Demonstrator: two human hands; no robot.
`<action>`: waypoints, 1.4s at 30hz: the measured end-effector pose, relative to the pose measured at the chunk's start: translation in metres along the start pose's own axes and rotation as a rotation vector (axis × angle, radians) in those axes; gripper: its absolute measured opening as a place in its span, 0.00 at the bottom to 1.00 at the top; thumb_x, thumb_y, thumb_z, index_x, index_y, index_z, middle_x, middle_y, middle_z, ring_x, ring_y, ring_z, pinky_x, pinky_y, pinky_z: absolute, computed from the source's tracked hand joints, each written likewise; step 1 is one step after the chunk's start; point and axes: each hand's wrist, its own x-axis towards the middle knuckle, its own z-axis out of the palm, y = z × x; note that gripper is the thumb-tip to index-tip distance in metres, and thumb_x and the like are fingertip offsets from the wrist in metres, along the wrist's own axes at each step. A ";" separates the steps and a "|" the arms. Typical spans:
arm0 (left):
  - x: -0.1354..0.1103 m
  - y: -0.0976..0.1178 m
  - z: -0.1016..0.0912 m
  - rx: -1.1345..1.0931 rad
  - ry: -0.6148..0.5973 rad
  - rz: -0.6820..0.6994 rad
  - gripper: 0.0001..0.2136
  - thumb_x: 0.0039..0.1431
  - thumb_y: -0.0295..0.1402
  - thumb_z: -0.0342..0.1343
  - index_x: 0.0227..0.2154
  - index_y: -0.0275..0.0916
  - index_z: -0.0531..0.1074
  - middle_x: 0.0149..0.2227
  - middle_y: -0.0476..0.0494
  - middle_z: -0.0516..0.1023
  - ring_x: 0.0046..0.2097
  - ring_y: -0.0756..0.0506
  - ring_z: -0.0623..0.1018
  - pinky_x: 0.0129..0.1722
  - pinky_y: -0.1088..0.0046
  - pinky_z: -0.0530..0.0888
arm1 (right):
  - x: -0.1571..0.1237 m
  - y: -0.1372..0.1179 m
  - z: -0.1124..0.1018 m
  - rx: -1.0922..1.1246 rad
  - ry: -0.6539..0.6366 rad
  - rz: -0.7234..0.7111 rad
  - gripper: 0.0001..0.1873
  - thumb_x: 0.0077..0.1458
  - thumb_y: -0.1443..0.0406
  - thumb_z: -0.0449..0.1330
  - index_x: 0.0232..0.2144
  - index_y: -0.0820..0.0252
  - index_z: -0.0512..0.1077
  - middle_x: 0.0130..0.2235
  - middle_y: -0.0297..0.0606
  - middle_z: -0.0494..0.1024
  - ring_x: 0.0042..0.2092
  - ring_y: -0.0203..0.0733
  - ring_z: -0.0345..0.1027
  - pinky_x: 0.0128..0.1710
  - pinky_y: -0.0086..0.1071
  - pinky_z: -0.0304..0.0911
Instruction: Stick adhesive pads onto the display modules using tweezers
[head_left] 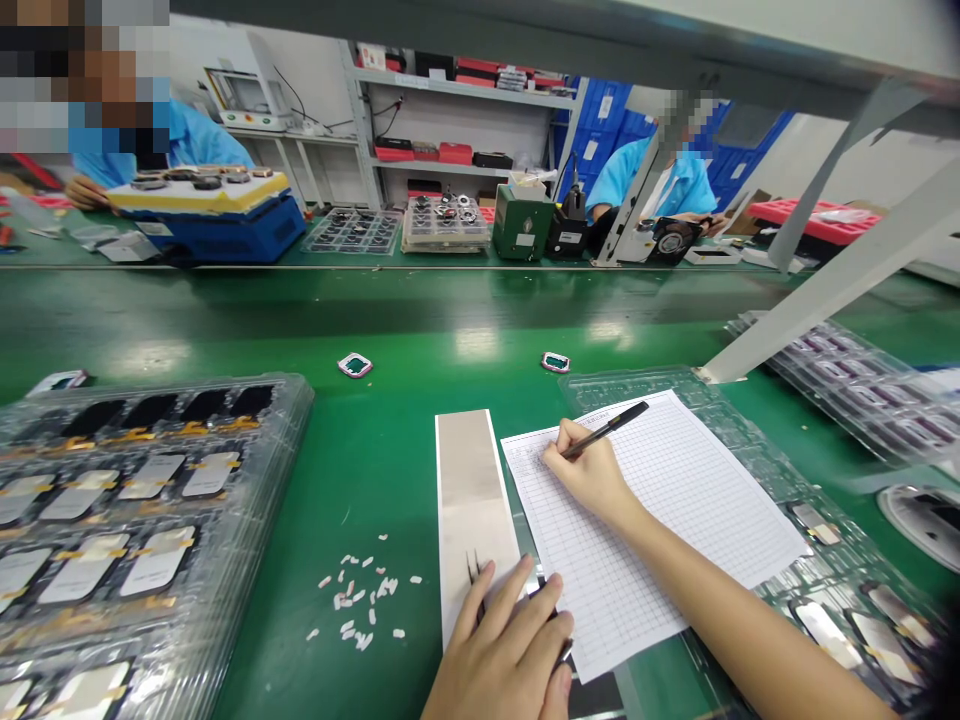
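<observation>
My right hand (583, 470) is closed round a black pen (609, 429), its tip on the upper left of a gridded paper sheet (675, 510). My left hand (504, 648) lies flat with fingers spread on the sheet's lower left corner and on the near end of a grey metal strip (469, 490). Black tweezers (475, 575) rest on the strip just beyond my left fingers. The sheet lies partly on a clear tray (840, 560).
A stack of clear trays with flat parts (127, 520) fills the left. Small white scraps (360, 598) litter the green belt. Two small framed parts (355, 365), (555, 361) lie farther out. A slanted grey frame leg (825, 290) stands at the right. Two people in blue work across the belt.
</observation>
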 end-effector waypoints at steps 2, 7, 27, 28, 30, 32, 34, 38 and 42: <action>0.000 0.000 0.000 -0.001 -0.001 0.000 0.12 0.67 0.31 0.52 0.50 0.44 0.74 0.60 0.54 0.74 0.60 0.41 0.74 0.58 0.61 0.74 | 0.000 0.000 0.000 0.007 -0.003 0.000 0.15 0.64 0.56 0.59 0.33 0.63 0.70 0.29 0.29 0.70 0.27 0.30 0.64 0.27 0.27 0.65; 0.000 -0.001 0.003 -0.001 0.026 0.000 0.11 0.66 0.31 0.53 0.49 0.44 0.74 0.60 0.54 0.74 0.60 0.43 0.74 0.61 0.63 0.72 | -0.001 -0.002 -0.001 0.036 -0.019 -0.011 0.16 0.64 0.55 0.59 0.31 0.63 0.70 0.28 0.28 0.69 0.26 0.30 0.63 0.26 0.26 0.64; 0.004 0.021 -0.047 -0.454 0.147 -0.409 0.16 0.71 0.29 0.42 0.52 0.40 0.74 0.57 0.37 0.72 0.59 0.40 0.72 0.58 0.57 0.73 | -0.037 -0.049 -0.050 -0.358 -0.190 -0.291 0.15 0.51 0.80 0.50 0.30 0.58 0.71 0.33 0.40 0.70 0.33 0.44 0.64 0.35 0.35 0.60; -0.001 0.019 -0.051 -0.503 0.185 -0.434 0.17 0.72 0.30 0.41 0.53 0.40 0.73 0.55 0.37 0.72 0.57 0.40 0.73 0.55 0.60 0.74 | -0.046 -0.056 -0.049 -0.366 -0.173 -0.299 0.17 0.52 0.80 0.49 0.33 0.58 0.72 0.34 0.42 0.71 0.34 0.45 0.65 0.36 0.37 0.61; -0.013 0.014 -0.057 -0.614 0.257 -0.481 0.19 0.73 0.35 0.39 0.54 0.39 0.73 0.51 0.37 0.74 0.53 0.41 0.75 0.53 0.63 0.75 | -0.069 -0.076 -0.044 -0.353 -0.128 -0.324 0.20 0.56 0.79 0.47 0.43 0.59 0.72 0.39 0.45 0.72 0.38 0.46 0.68 0.39 0.38 0.64; -0.027 0.009 -0.059 -0.759 0.310 -0.571 0.21 0.73 0.40 0.39 0.52 0.38 0.75 0.41 0.39 0.77 0.44 0.42 0.77 0.49 0.66 0.75 | -0.095 -0.099 -0.031 -0.278 -0.100 -0.360 0.17 0.63 0.74 0.48 0.50 0.56 0.68 0.41 0.42 0.73 0.43 0.44 0.69 0.42 0.35 0.67; -0.038 0.005 -0.057 -0.946 0.330 -0.693 0.24 0.72 0.47 0.40 0.49 0.36 0.76 0.31 0.43 0.76 0.34 0.44 0.76 0.41 0.69 0.75 | -0.117 -0.117 -0.010 0.024 -0.045 -0.361 0.12 0.65 0.70 0.51 0.48 0.54 0.68 0.42 0.40 0.73 0.43 0.42 0.70 0.42 0.33 0.68; -0.048 0.005 -0.049 -1.149 0.332 -0.810 0.31 0.67 0.57 0.43 0.44 0.32 0.77 0.21 0.50 0.66 0.24 0.49 0.66 0.26 0.75 0.65 | -0.132 -0.128 0.026 0.295 -0.009 -0.421 0.10 0.65 0.72 0.51 0.43 0.55 0.68 0.38 0.37 0.72 0.40 0.38 0.70 0.39 0.29 0.68; -0.048 0.007 -0.048 -1.119 0.338 -0.849 0.32 0.65 0.59 0.44 0.43 0.32 0.77 0.21 0.52 0.62 0.24 0.50 0.62 0.26 0.74 0.59 | -0.123 -0.116 0.024 0.088 -0.118 -0.499 0.17 0.64 0.76 0.47 0.47 0.57 0.69 0.41 0.39 0.74 0.43 0.38 0.70 0.42 0.29 0.69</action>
